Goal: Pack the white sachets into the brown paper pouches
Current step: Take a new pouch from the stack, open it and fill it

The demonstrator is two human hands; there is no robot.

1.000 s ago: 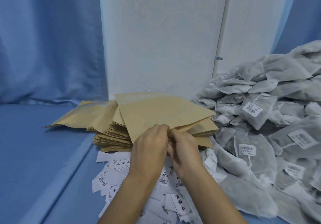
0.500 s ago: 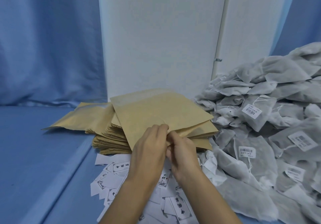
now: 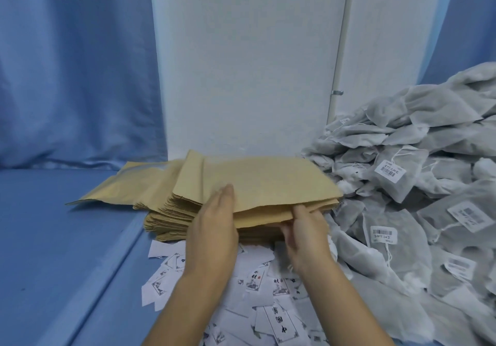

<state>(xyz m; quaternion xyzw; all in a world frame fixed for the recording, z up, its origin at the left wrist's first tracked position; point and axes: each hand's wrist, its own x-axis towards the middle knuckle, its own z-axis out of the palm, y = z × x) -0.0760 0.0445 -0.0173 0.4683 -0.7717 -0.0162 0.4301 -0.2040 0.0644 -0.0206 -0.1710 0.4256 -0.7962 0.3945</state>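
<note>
Seen from behind the person's shoulder: a stack of brown paper pouches [image 3: 171, 213] lies on the blue-covered table [image 3: 53, 251], just before a white wall panel [image 3: 241, 64]. The stack is fanned, its lower pouches slid out toward the left. The top pouch [image 3: 271, 182] lies flat and nearly square to the viewer, its near edge lifted a little off the pouches beneath.

The left hand [image 3: 212, 227] lies on the near left part of the top pouch, fingers straight and held together, pressing down flat. The right hand [image 3: 306, 235] is at the near edge of the same pouch, toward its right corner; the thumb sits on the paper and the fingers curl in under the edge, pinching it (how many sheets are in that pinch cannot be told).

The white sachets [image 3: 418, 136] are heaped on the table to the right of the stack, the pile touching the pouches' right side and rising toward the far right. Several carry white barcode labels and thin strings. No sachet is in either hand.

Printed paper slips [image 3: 264, 281], white with black characters, lie scattered on the table below the stack and under both forearms. A blue curtain [image 3: 67, 64] hangs at the left.
</note>
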